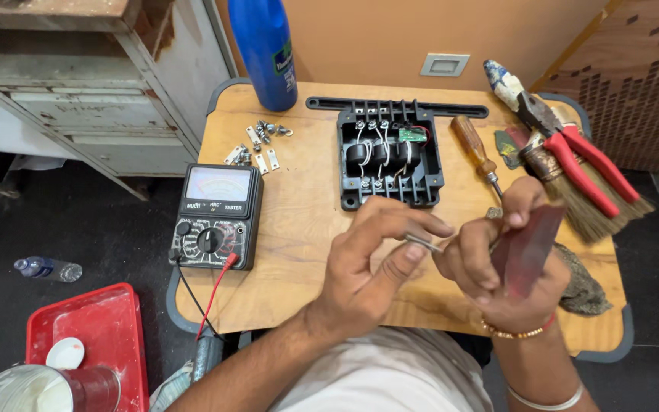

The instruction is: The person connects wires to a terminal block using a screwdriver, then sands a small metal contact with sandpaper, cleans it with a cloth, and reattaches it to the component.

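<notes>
My left hand (371,263) pinches a small flat metal strip (423,243) between thumb and fingers over the wooden tabletop (299,229). My right hand (497,263) holds a folded dark red sheet (526,248), like abrasive paper, right beside the strip's end. Just beyond both hands lies an open black plastic housing (389,156) with black coils, white wires and a small green board inside. A wooden-handled screwdriver (476,152) lies to the right of the housing, its tip near my right hand.
An analog multimeter (215,217) with red and black leads sits at the left edge. Small metal clips and screws (261,141) lie near a blue bottle (267,49). Red-handled pliers (566,137) and a brush (581,194) lie right. A red tray (97,328) is on the floor.
</notes>
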